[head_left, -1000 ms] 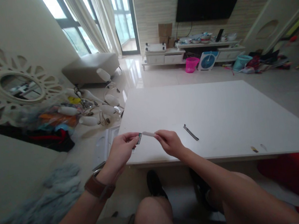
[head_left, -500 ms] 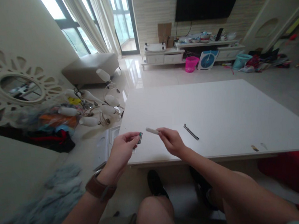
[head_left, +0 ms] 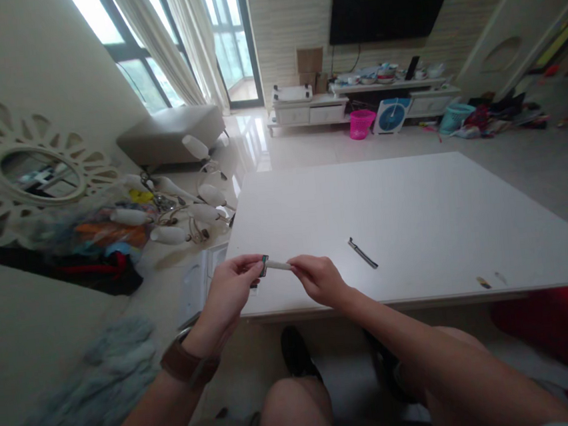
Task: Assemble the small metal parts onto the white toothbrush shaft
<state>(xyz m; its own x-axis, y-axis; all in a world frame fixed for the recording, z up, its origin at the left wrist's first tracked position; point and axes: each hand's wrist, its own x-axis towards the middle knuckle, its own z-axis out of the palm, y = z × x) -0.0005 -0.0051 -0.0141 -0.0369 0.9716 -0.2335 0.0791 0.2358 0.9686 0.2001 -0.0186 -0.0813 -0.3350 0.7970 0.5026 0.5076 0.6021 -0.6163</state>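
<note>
Over the near left part of the white table (head_left: 415,214), my left hand (head_left: 233,286) pinches a small dark card-like piece (head_left: 264,267) with a green patch. My right hand (head_left: 319,280) grips a slim, pale stick (head_left: 279,266) by its right end. The stick's left end meets the dark piece at my left fingertips; whether it goes inside or only touches, I cannot tell. To the right of my right hand, a thin black-and-grey strip (head_left: 363,253) lies on the tabletop.
Two small scraps (head_left: 483,282) lie near the table's front right edge. Left of the table are a lamp with several white shades (head_left: 168,235) and a pale tray-like box (head_left: 195,282). A red stool-like thing (head_left: 555,321) stands below the right side.
My right hand has moved left and slightly down, bringing the pale stick from a gap away up to the dark piece. My left hand has stayed nearly in place.
</note>
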